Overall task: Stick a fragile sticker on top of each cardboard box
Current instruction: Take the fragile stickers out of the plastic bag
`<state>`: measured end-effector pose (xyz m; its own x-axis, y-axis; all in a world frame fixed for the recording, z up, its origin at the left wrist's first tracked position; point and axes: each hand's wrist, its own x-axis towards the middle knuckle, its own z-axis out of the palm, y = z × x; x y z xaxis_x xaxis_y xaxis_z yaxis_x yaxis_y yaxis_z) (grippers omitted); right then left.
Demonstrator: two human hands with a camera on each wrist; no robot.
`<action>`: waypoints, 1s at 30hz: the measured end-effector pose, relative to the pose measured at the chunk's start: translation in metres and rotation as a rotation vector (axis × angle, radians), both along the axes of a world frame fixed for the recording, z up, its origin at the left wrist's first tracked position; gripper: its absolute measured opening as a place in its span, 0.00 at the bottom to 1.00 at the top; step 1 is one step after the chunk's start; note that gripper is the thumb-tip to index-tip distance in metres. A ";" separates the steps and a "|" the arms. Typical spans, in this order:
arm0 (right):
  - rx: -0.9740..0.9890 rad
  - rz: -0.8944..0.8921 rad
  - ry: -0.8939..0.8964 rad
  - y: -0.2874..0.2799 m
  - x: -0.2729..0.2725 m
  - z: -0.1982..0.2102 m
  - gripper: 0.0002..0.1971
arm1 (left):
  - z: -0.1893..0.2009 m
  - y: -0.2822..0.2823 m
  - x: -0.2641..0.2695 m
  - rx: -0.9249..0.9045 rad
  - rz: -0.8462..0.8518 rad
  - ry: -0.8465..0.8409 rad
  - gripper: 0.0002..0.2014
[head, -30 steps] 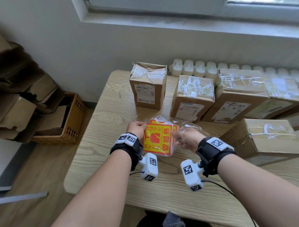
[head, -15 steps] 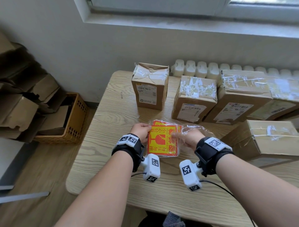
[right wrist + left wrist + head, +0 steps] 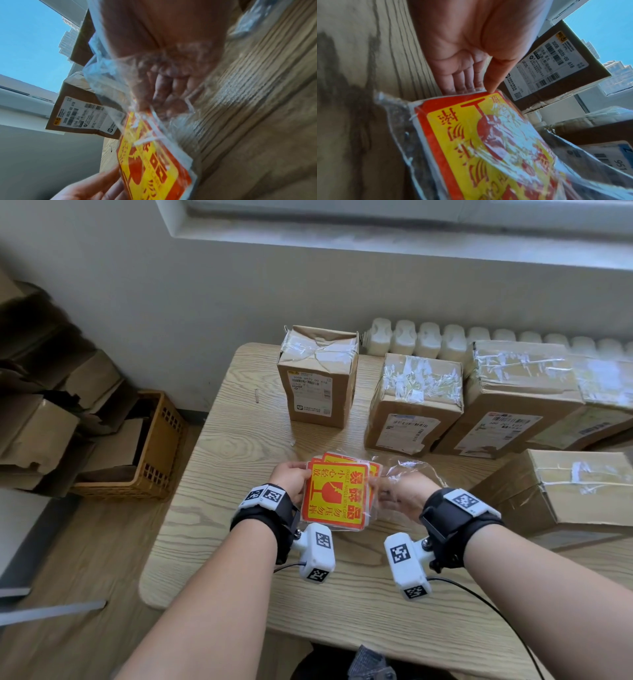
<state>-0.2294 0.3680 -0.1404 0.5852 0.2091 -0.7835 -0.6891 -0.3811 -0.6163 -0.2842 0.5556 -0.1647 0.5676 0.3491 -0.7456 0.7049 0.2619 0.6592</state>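
A stack of red-and-yellow fragile stickers [image 3: 337, 494] in a clear plastic bag [image 3: 407, 467] is held above the wooden table [image 3: 233, 446]. My left hand [image 3: 291, 479] pinches the stack's left edge, thumb on top [image 3: 491, 82]. My right hand [image 3: 397, 494] grips the right edge through the bag's open end [image 3: 164, 94]. Several taped cardboard boxes stand behind: a tall one [image 3: 318, 374], a second [image 3: 416, 402], a third [image 3: 513, 395], and one at the right [image 3: 565, 491]. No sticker shows on their tops.
A woven basket [image 3: 154, 450] with flattened cardboard [image 3: 37, 436] sits on the floor left of the table. A white radiator [image 3: 428, 340] runs behind the boxes under the window sill. Bare table surface lies near me, in front of my wrists.
The sticker stack has turned to face me more squarely and risen slightly. Both hands keep hold of its edges; the bag has slid further right off the stack.
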 end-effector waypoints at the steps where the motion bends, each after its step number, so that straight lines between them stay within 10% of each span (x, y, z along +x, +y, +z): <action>1: 0.008 0.004 0.002 0.000 0.000 0.001 0.08 | -0.001 0.001 -0.001 0.006 -0.003 0.005 0.16; 15: -0.029 0.017 0.097 0.005 0.004 -0.008 0.03 | 0.005 -0.003 -0.004 -0.017 -0.039 0.029 0.22; 18: -0.022 0.027 0.045 0.007 0.003 -0.010 0.20 | -0.011 0.004 -0.002 0.015 -0.035 0.045 0.25; 30: -0.072 0.078 -0.104 0.004 0.005 -0.011 0.07 | 0.002 -0.005 -0.001 -0.096 -0.056 0.022 0.20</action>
<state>-0.2242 0.3725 -0.1509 0.6483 0.2025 -0.7339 -0.5893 -0.4768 -0.6522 -0.2852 0.5504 -0.1624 0.5676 0.2438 -0.7864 0.7339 0.2830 0.6175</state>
